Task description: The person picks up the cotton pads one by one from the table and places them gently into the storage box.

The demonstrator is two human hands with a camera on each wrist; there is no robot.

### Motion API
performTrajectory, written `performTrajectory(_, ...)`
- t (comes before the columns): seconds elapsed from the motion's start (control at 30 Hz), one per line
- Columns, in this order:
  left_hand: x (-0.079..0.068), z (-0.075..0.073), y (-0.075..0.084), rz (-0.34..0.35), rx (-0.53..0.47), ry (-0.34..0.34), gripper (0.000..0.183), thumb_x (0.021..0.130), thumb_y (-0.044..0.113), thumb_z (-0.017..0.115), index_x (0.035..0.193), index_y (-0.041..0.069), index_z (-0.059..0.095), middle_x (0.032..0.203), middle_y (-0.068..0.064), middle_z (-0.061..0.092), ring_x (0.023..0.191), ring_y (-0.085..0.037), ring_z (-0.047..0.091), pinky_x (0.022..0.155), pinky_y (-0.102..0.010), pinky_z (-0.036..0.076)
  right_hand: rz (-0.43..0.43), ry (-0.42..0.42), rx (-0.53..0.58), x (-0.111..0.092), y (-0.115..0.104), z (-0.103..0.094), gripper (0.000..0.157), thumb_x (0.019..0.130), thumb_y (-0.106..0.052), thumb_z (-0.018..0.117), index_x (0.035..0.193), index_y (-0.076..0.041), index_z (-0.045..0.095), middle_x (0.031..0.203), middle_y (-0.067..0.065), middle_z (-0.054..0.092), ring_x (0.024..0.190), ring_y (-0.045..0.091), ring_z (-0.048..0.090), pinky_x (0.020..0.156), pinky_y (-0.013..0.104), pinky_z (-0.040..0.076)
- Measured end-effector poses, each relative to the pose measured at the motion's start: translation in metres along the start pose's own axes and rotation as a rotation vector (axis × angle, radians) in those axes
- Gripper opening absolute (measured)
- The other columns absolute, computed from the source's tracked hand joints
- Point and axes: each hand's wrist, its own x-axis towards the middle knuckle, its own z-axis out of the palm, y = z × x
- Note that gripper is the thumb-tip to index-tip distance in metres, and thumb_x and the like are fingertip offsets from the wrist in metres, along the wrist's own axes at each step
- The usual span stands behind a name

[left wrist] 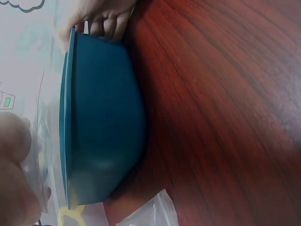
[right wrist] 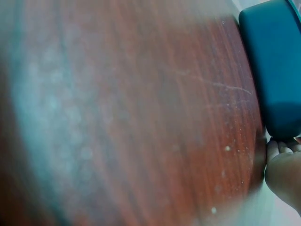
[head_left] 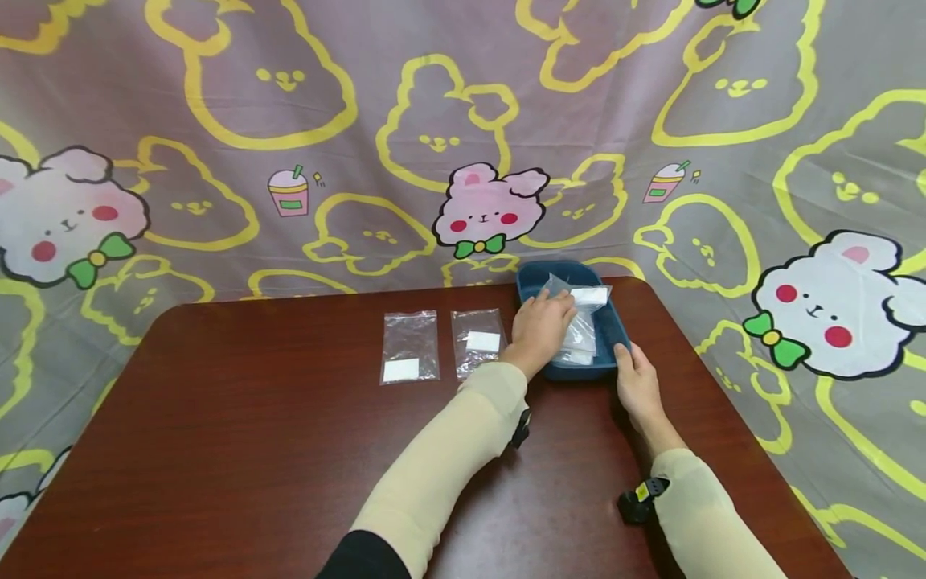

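Note:
A blue plastic bin (head_left: 613, 326) stands at the back right of the table with several clear zip bags (head_left: 579, 342) inside. My left hand (head_left: 542, 322) reaches over its left side and pinches a clear plastic bag (left wrist: 43, 160) above the rim. A white label shows on the bag at the top of the bin. At the bin's near right corner, my right hand (head_left: 640, 386) grips the rim, thumb on top and fingers against the outer wall. The right wrist view shows that hand (right wrist: 284, 172) at the end of the bin (right wrist: 273, 70).
Two flat clear zip bags with white labels lie left of the bin: one farther left (head_left: 410, 334), the other (head_left: 472, 322) partly behind my left arm. A patterned cloth (head_left: 347, 161) hangs behind the brown wooden table (head_left: 239, 434).

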Motion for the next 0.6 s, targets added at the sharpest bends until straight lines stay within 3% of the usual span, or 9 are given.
performTrajectory(0.3, 0.001, 0.003, 0.009, -0.007, 0.018, 0.007, 0.037, 0.108, 0.041, 0.042, 0.139, 0.031, 0.059, 0.151, 0.014, 0.048, 0.144, -0.017, 0.038, 0.118, -0.038, 0.031, 0.005, 0.017, -0.004, -0.001, 0.0, 0.001, 0.055, 0.109, -0.04, 0.038, 0.148, -0.002, 0.046, 0.143, 0.024, 0.05, 0.13, 0.033, 0.042, 0.115, 0.05, 0.029)
performTrajectory(0.6, 0.001, 0.001, 0.014, -0.023, 0.002, -0.013, 0.045, 0.108, 0.042, 0.039, 0.15, 0.031, 0.049, 0.155, 0.012, 0.043, 0.146, -0.018, 0.034, 0.12, -0.041, 0.026, 0.0, -0.007, -0.006, -0.002, -0.002, 0.001, 0.056, 0.109, -0.041, 0.037, 0.149, -0.002, 0.045, 0.146, 0.023, 0.048, 0.134, 0.033, 0.04, 0.116, 0.05, 0.028)
